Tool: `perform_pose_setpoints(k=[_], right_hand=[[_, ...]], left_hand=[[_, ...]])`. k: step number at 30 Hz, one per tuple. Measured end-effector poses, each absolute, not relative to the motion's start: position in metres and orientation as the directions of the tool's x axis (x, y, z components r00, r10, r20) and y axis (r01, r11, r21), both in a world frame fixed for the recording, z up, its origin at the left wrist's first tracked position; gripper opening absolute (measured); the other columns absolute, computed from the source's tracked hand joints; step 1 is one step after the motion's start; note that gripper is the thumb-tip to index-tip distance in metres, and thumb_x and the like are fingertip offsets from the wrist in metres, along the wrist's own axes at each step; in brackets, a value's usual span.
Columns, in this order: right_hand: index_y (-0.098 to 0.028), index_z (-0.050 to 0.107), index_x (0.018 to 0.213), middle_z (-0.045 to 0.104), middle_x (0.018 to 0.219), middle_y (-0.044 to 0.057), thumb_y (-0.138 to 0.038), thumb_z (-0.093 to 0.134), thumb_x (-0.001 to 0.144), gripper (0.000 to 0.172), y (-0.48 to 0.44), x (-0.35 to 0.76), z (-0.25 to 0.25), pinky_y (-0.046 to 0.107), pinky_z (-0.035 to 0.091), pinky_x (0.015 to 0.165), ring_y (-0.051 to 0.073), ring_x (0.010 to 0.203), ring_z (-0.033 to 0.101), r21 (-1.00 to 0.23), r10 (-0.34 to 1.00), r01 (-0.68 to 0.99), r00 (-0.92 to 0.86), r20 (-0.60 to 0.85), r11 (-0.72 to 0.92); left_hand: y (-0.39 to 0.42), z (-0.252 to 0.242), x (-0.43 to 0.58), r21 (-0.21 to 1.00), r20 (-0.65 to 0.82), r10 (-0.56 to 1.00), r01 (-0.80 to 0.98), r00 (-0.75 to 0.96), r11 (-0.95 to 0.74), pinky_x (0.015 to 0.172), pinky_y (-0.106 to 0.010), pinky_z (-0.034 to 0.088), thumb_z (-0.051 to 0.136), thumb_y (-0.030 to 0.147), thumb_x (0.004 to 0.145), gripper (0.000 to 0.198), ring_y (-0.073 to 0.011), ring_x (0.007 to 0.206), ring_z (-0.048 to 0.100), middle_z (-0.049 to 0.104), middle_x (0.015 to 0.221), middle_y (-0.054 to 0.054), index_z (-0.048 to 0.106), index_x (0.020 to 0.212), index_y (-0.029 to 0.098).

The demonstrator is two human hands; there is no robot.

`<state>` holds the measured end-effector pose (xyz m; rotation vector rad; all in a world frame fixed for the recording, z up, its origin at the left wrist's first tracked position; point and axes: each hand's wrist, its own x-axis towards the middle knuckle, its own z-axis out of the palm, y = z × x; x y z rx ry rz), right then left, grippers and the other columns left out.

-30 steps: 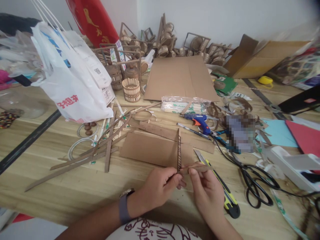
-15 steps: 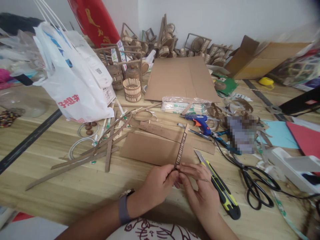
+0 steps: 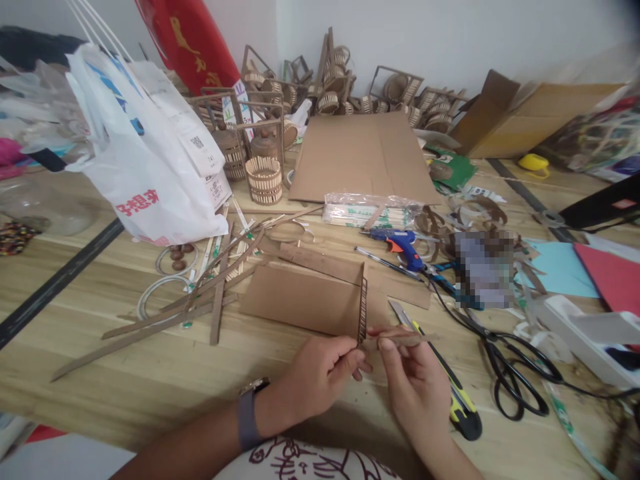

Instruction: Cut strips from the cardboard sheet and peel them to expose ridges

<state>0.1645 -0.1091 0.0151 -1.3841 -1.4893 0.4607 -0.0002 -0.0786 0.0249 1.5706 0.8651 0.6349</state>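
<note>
My left hand [image 3: 320, 370], with a watch on its wrist, is closed in a pinch on a narrow brown cardboard strip [image 3: 363, 307]. Dark bar-like marks run along the part that points up and away. Another brown length [image 3: 407, 339] runs off to the right, pinched between the thumb and fingers of my right hand [image 3: 420, 377]. Whether both lengths are one bent strip is hidden by my fingertips. Just beyond my hands lies a flat cardboard piece [image 3: 300, 297]. A yellow-and-black utility knife [image 3: 457, 393] is partly behind my right hand.
Black-handled scissors [image 3: 510, 367] and a blue glue gun [image 3: 400, 247] lie to the right. Loose brown strips [image 3: 217, 313] and a white plastic bag [image 3: 145, 160] are on the left. A small slatted bucket [image 3: 264, 180] stands behind, near a large cardboard sheet [image 3: 363, 157].
My right hand has shifted slightly right and now pinches the length pointing right. The marked strip has swung more upright and its top sits lower.
</note>
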Motion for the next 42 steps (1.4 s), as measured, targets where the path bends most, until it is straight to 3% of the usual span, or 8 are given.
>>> perform_pose_setpoints(k=[5,14,17,24,30,35,39,42], right_hand=[[-0.025,0.061,0.091,0.072,0.083,0.002,-0.024,0.057,0.094,0.006,-0.1080,0.1630,0.0167,0.041,0.049,0.083,0.021,0.081,0.069,-0.637,0.831,0.644,0.001,0.556,0.425],[-0.025,0.063,0.096,0.076,0.088,0.003,-0.028,0.055,0.096,0.009,-0.1036,0.1629,0.0241,0.042,0.045,0.080,0.023,0.082,0.069,-0.413,0.779,0.789,-0.127,0.613,0.454],[-0.026,0.064,0.093,0.075,0.083,0.002,-0.028,0.055,0.096,0.010,-0.1060,0.1636,0.0226,0.039,0.047,0.076,0.022,0.079,0.069,-0.455,0.792,0.784,-0.074,0.606,0.422],[-0.024,0.060,0.093,0.071,0.084,0.004,-0.028,0.053,0.097,0.010,-0.1107,0.1643,0.0143,0.031,0.054,0.065,0.019,0.078,0.069,-0.753,0.873,0.599,0.174,0.455,0.273],[-0.025,0.061,0.093,0.074,0.082,0.001,-0.026,0.055,0.096,0.007,-0.1081,0.1638,0.0185,0.040,0.049,0.081,0.021,0.080,0.071,-0.571,0.799,0.688,-0.023,0.601,0.449],[-0.025,0.064,0.096,0.077,0.088,0.003,-0.030,0.062,0.092,0.007,-0.1043,0.1627,0.0218,0.042,0.047,0.080,0.024,0.082,0.071,-0.459,0.774,0.750,-0.108,0.625,0.475],[-0.027,0.066,0.092,0.077,0.085,0.001,-0.027,0.059,0.093,0.006,-0.1045,0.1626,0.0212,0.041,0.046,0.080,0.023,0.080,0.072,-0.448,0.781,0.773,-0.097,0.617,0.450],[-0.027,0.067,0.089,0.077,0.082,0.002,-0.031,0.060,0.093,0.009,-0.1068,0.1633,0.0204,0.039,0.049,0.078,0.023,0.081,0.071,-0.543,0.816,0.745,-0.003,0.578,0.387]], left_hand=[[-0.0777,0.0247,0.0011,0.986,-0.083,0.846,0.169,0.527,-0.008,0.064,-0.024,0.047,0.040,0.051,0.099,0.045,-0.0186,0.072,0.068,0.073,0.080,-0.009,0.063,0.086,0.014],[-0.0788,0.0167,0.0029,0.984,-0.071,0.858,0.176,0.508,-0.022,0.061,-0.024,0.047,0.034,0.055,0.100,0.051,-0.0183,0.066,0.068,0.072,0.072,-0.009,0.059,0.081,0.016],[-0.0801,0.0178,0.0023,0.982,-0.059,0.848,0.184,0.527,-0.046,0.063,-0.023,0.047,0.035,0.051,0.101,0.047,-0.0178,0.068,0.070,0.073,0.074,-0.008,0.059,0.082,0.016],[-0.0824,0.0226,0.0010,0.982,-0.035,0.816,0.172,0.577,-0.079,0.067,-0.022,0.047,0.037,0.040,0.102,0.040,-0.0167,0.074,0.071,0.074,0.079,-0.008,0.059,0.079,0.016],[-0.0799,0.0240,0.0012,0.985,-0.059,0.854,0.167,0.517,-0.033,0.063,-0.022,0.045,0.042,0.042,0.099,0.037,-0.0165,0.072,0.068,0.072,0.079,-0.007,0.062,0.084,0.015],[-0.0780,0.0191,0.0020,0.982,-0.056,0.873,0.184,0.484,-0.039,0.062,-0.022,0.045,0.041,0.043,0.100,0.037,-0.0172,0.071,0.068,0.072,0.080,-0.008,0.063,0.091,0.014],[-0.0787,0.0187,0.0024,0.983,-0.066,0.867,0.184,0.494,-0.030,0.061,-0.022,0.047,0.040,0.043,0.100,0.038,-0.0177,0.069,0.069,0.073,0.077,-0.008,0.063,0.091,0.014],[-0.0799,0.0217,0.0010,0.978,-0.057,0.857,0.201,0.512,-0.054,0.062,-0.022,0.047,0.039,0.040,0.100,0.037,-0.0178,0.070,0.071,0.073,0.076,-0.008,0.063,0.089,0.014]])
